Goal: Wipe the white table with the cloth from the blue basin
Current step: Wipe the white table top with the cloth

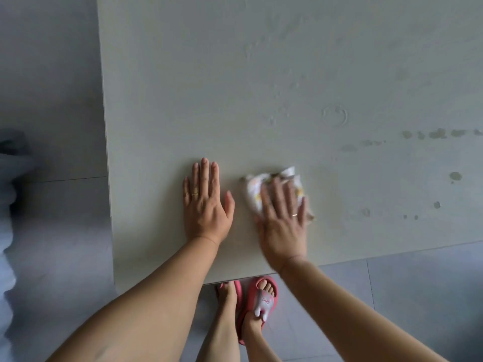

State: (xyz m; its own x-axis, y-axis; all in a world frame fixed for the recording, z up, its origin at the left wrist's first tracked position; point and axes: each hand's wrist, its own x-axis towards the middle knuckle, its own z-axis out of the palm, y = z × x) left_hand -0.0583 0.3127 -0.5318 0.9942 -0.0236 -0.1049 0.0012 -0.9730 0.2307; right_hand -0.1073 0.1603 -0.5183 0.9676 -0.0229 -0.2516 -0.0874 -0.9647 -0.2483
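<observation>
The white table (261, 74) fills most of the view, with damp streaks and a ring mark on its surface. My right hand (283, 220) presses flat on a crumpled white patterned cloth (254, 188) near the table's front edge; the hand is blurred. Only the cloth's left and far edges show past the fingers. My left hand (206, 205) lies flat on the table just to the left of the cloth, fingers together, holding nothing. The blue basin is not in view.
Several dark drops and smears (441, 133) sit on the table's right side. Grey floor tiles (52, 100) lie left of and below the table. My feet in pink slippers (257, 301) stand under the front edge. A blurred pale shape (7, 205) is at the far left.
</observation>
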